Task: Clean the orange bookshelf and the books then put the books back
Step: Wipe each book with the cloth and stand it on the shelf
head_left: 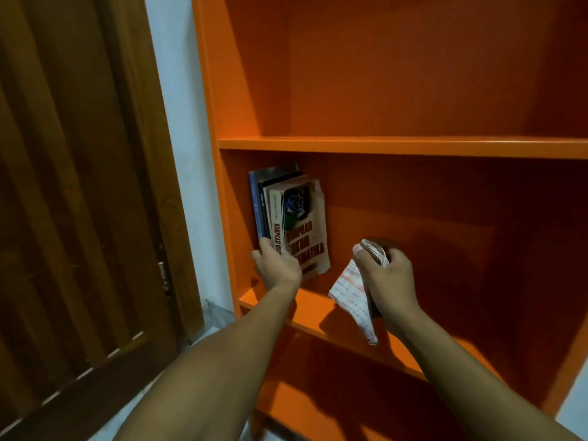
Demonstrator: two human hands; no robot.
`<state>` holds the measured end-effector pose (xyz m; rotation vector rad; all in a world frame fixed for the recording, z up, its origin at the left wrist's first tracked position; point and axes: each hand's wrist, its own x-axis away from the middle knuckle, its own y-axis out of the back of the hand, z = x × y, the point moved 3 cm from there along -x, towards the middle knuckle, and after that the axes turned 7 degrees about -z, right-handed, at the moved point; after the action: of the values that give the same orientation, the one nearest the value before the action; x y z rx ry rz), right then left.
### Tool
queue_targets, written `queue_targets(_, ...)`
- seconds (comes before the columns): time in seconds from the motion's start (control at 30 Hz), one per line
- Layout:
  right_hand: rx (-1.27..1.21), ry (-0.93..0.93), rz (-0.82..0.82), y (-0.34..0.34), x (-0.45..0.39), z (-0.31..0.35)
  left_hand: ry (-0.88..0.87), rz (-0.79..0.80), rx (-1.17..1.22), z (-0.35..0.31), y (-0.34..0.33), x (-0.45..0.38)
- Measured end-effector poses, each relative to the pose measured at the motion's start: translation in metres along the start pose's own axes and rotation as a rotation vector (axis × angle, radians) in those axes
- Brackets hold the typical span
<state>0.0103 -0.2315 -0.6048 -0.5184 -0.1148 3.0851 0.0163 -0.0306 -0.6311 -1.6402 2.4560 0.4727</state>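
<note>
Left hand [276,265] grips the books [288,218] standing in the orange bookshelf [397,147]; right hand [386,275] is clenched on a cloth [351,294].

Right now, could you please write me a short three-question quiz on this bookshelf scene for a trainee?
1. True or false: the books stand at the left end of the middle shelf.
2. What does the right hand hold?
A. a book
B. a checked cloth
C. a spray bottle
3. Fill in: the left hand grips the lower part of the ____.

Key
1. True: they stand upright at the left side panel of the orange bookshelf.
2. B.
3. Books.
</note>
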Motion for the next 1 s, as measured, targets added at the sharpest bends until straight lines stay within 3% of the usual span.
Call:
queue_targets(0.27,-0.016,-0.019,0.024,-0.004,-0.001,-0.012,0.081,-0.092,0.120,0.001,-0.011,-0.001)
queue_targets(0.57,-0.027,-0.069,0.161,-0.022,0.047,-0.019,-0.362,0.088,0.026,0.049,0.064,0.009)
queue_targets(0.7,0.011,-0.151,0.307,-0.044,0.088,-0.031,-0.433,0.186,-0.080,0.093,0.128,0.024)
queue_targets(0.8,0.045,-0.217,0.415,-0.062,0.121,-0.048,-0.361,0.262,-0.193,0.148,0.177,0.041)
queue_targets(1.0,0.154,-0.338,0.565,-0.087,0.184,-0.101,0.024,0.471,-0.447,0.287,0.250,0.092)
